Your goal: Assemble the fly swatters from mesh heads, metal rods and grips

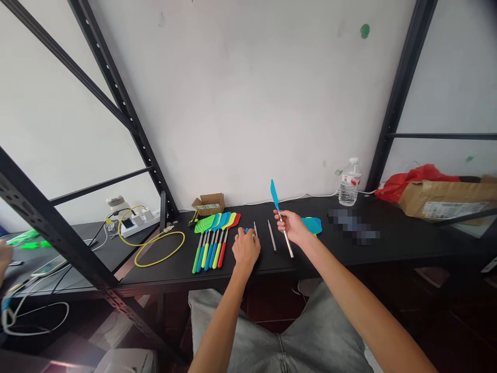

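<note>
My right hand (291, 225) is closed around the metal rod of a fly swatter (274, 194), whose blue head points up and shows edge-on. The rod's bare lower end slants down over the table. My left hand (246, 247) rests on the tabletop with curled fingers; bits of blue and yellow show at its fingertips, but what it grips is mostly hidden. Left of it lies a row of several fly swatters (213, 243) with green, blue, yellow and red heads and handles. Two loose metal rods (272, 235) lie between my hands. Behind my right wrist are blue swatter heads (312, 225).
A small cardboard box (208, 203) and a looped yellow cable (160, 248) lie left, near a power strip (140, 223). At right stand a water bottle (350, 184) and a larger carton (446, 201). Black shelf posts (128, 114) flank the table. Another person's hand (4, 259) shows far left.
</note>
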{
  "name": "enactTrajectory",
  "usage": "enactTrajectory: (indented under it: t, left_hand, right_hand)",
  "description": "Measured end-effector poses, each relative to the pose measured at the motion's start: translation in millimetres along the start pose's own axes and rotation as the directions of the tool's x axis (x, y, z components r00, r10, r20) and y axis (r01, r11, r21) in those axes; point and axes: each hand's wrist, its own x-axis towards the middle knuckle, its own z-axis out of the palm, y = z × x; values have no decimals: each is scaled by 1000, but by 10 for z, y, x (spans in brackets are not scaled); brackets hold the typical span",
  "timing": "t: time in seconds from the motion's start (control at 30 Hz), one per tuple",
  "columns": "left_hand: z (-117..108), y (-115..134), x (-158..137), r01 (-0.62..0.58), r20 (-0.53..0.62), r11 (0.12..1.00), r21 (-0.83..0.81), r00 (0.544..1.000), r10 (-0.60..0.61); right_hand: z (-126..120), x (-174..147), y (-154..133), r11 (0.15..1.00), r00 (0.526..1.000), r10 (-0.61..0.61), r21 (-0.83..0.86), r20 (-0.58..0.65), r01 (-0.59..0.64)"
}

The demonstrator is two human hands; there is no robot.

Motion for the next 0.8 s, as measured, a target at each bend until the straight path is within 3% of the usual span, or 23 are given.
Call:
enactTrajectory:
  t: [0.13,0.33,0.57,0.8]
  left_hand:
    - [35,-23,-2,10,-20,1000,-30,1000,-11]
    - [29,-25,-11,24,-27,999,-43,999,-26]
    - [14,-27,-30,14,-25,999,-36,1000,-15]
    - [37,-30,-30,6,-42,999,-47,999,-8]
  right_hand:
    - [95,-62,-90,1000,999,-26,12,18,26]
    - [112,-85,-65,978,986,-140,-165,-91,124]
    - [15,-58,-72,936,975,-104,-352,-196,29]
    - [24,-68,-120,932,983,-136,-352,-125,84]
